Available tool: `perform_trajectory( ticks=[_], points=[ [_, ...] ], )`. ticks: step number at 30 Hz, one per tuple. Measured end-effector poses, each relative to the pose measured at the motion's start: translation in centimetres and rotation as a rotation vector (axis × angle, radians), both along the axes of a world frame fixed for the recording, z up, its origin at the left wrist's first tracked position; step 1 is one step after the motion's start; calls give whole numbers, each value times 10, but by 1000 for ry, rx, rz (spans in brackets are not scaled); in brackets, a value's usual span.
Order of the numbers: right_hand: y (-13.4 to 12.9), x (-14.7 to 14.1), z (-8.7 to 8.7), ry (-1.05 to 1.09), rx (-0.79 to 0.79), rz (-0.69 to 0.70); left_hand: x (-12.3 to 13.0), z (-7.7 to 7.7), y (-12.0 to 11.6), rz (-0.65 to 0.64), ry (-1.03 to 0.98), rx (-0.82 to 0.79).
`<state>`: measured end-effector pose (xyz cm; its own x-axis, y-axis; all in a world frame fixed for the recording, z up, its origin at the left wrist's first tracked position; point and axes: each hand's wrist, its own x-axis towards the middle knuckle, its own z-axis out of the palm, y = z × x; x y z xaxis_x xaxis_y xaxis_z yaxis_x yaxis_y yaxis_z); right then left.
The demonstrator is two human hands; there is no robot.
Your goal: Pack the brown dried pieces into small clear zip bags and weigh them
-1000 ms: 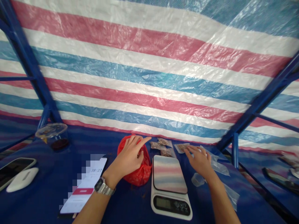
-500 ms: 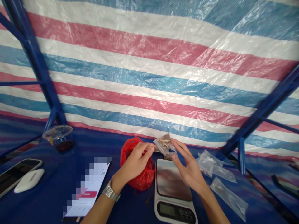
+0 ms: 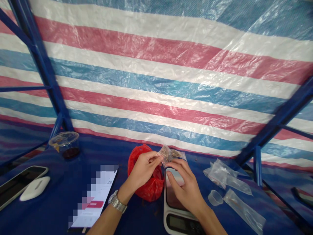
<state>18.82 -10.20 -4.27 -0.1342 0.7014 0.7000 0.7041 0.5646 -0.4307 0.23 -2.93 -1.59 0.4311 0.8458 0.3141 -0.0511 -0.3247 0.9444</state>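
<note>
My left hand (image 3: 146, 168), with a metal watch on its wrist, is closed in a pinch on the edge of a small clear plastic bag (image 3: 164, 151) of brownish dried bits. My right hand (image 3: 183, 187) hovers over the kitchen scale (image 3: 167, 209), thumb and fingers apart, its fingertips close to the bag. Whether they touch it I cannot tell. A second small bag (image 3: 176, 154) with similar contents lies just behind. Beneath my left hand a red plastic bag (image 3: 151, 188) stands open on the blue table. Part of the scale's plate and its buttons are hidden by my right hand.
To the right lie several clear bags (image 3: 220, 174), a long clear bag (image 3: 244, 210) and a small clear cup (image 3: 215, 197). On the left are a tablet-like screen (image 3: 95, 195), a phone (image 3: 22, 181), a white case (image 3: 35, 188) and a lidded tub (image 3: 67, 147). Striped sheeting (image 3: 156, 81) hangs behind.
My left hand now pinches the small bag, which sits lower and further left. My right hand has moved left and down over the scale. The small clear cup has come into sight.
</note>
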Motion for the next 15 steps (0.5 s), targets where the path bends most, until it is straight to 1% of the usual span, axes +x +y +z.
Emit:
perform_trajectory(
  ticks=[2,5,9,13,15],
  points=[
    [-1,-5,0,-10,-19,10,3,0,-3,-3,15,-2],
    [-1,-9,0,-11,-31,-24,6,-2,-6,-1,3,-24],
    [1,-8,-2,-14,-39,-111,9,-7,-7,-83,-68,-82],
    [3,-3,-5,2,-32,-185,11,-9,-8,-113,-70,-35],
    [4,-1,-5,13,-26,-194,12,-8,-8,-116,-71,-32]
  ],
)
